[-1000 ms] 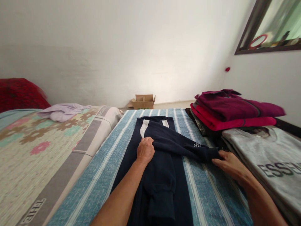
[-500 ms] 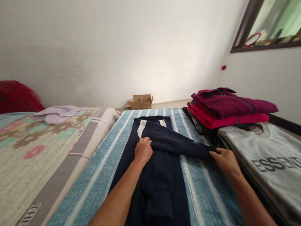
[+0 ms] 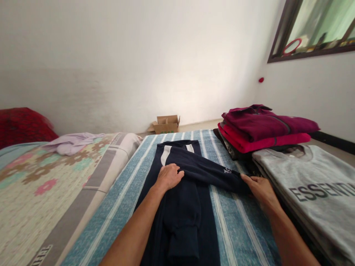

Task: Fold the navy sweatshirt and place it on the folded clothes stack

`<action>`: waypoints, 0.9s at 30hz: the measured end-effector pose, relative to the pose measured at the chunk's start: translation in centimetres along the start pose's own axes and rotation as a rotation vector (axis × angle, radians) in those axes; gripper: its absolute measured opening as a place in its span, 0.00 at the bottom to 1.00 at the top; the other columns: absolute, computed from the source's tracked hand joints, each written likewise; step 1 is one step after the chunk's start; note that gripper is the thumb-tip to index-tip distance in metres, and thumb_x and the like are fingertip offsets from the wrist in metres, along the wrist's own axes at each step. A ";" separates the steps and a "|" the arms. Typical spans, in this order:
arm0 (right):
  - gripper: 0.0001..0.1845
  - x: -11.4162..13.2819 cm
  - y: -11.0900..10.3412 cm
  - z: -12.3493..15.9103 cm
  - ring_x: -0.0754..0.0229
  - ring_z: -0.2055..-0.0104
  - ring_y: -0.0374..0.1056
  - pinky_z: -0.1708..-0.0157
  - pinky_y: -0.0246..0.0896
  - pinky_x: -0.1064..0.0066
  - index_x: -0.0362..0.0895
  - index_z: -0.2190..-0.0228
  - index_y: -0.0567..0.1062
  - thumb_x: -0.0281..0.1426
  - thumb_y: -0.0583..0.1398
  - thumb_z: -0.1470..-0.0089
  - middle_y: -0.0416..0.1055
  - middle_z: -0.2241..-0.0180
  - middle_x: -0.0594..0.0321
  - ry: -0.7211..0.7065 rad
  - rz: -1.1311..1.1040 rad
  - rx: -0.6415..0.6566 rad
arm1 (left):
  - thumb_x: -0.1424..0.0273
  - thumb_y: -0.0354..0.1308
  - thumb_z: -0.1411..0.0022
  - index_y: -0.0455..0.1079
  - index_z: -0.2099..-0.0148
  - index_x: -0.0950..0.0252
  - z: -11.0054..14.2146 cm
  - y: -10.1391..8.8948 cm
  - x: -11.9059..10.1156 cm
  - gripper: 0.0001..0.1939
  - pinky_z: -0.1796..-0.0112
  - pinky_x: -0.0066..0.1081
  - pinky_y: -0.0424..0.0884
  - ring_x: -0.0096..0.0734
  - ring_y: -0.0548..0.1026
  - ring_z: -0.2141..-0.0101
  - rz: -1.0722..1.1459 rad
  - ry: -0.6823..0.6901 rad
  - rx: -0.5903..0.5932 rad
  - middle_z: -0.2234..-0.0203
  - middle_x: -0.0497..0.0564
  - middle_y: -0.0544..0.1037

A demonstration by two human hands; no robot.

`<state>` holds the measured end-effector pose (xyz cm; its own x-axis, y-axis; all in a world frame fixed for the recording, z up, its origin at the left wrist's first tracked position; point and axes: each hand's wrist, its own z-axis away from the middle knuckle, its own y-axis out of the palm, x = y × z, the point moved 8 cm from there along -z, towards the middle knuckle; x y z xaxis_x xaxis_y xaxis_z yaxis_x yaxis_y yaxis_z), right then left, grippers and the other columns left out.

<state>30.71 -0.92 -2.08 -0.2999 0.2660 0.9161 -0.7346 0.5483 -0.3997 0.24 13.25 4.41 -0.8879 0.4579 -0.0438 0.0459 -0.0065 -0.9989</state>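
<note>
A navy sweatshirt [image 3: 183, 207] lies lengthwise on the blue striped bedsheet [image 3: 122, 195]. One sleeve is folded down along its middle. The other sleeve [image 3: 210, 171] stretches out to the right. My left hand [image 3: 168, 176] lies flat on the garment near the shoulder, fingers stretched out, pinning the fabric. My right hand [image 3: 259, 188] pinches the cuff end of the outstretched sleeve.
A folded grey T-shirt [image 3: 313, 184] with dark lettering lies at the right. Behind it sits a stack of maroon and red garments [image 3: 263, 127]. A floral bedspread [image 3: 41, 177] with a lilac cloth [image 3: 70, 142] is at the left. A cardboard box [image 3: 166, 123] stands by the wall.
My left hand has gone from a loose grip to lying flat on the sweatshirt. My right hand has stayed at the sleeve's cuff. The view has shifted slightly.
</note>
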 end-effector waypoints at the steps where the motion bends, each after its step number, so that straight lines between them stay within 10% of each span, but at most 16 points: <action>1: 0.20 0.1 -0.1 0.0 0.65 0.84 0.52 0.84 0.43 0.73 0.41 0.86 0.69 0.44 0.57 0.58 0.55 0.89 0.69 -0.009 0.013 -0.028 | 0.60 0.46 0.40 0.75 0.61 0.65 -0.1 0.0 -0.5 0.19 0.56 0.36 0.67 0.42 0.75 0.58 -0.007 0.020 0.046 0.61 0.57 0.78; 8: 0.19 2.6 -0.9 0.4 0.63 0.80 0.56 0.79 0.48 0.72 0.44 0.87 0.65 0.43 0.54 0.56 0.56 0.87 0.68 -0.187 0.210 -0.167 | 0.60 0.47 0.39 0.74 0.65 0.67 -1.6 -1.6 -4.0 0.19 0.59 0.40 0.68 0.47 0.75 0.59 -0.104 -0.052 -0.017 0.63 0.61 0.78; 13: 0.17 3.4 -1.5 1.0 0.60 0.79 0.61 0.76 0.52 0.71 0.43 0.80 0.72 0.43 0.53 0.54 0.64 0.84 0.65 -0.206 0.256 -0.246 | 0.60 0.45 0.37 0.71 0.56 0.66 -2.9 1.4 -7.8 0.20 0.53 0.40 0.66 0.45 0.70 0.51 0.009 0.086 0.052 0.53 0.60 0.73; 18: 0.21 2.1 -1.6 0.7 0.55 0.76 0.64 0.74 0.55 0.68 0.40 0.74 0.74 0.43 0.50 0.53 0.69 0.80 0.56 -0.147 0.312 -0.302 | 0.56 0.37 0.35 0.54 0.38 0.69 -2.5 4.7 -7.9 0.30 0.42 0.49 0.47 0.45 0.47 0.37 0.071 0.074 0.162 0.36 0.62 0.50; 27: 0.27 0.7 -1.8 0.6 0.50 0.70 0.67 0.70 0.60 0.63 0.36 0.62 0.74 0.44 0.52 0.53 0.73 0.71 0.48 -0.175 0.261 -0.393 | 0.52 0.37 0.37 0.49 0.36 0.69 -3.9 4.9 -7.7 0.35 0.41 0.51 0.43 0.46 0.43 0.36 0.145 0.046 0.245 0.35 0.62 0.46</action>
<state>31.41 -2.18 -0.67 -0.5654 0.3157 0.7620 -0.3470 0.7471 -0.5670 9.13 13.17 -0.07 -0.8580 0.4767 -0.1913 0.0537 -0.2871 -0.9564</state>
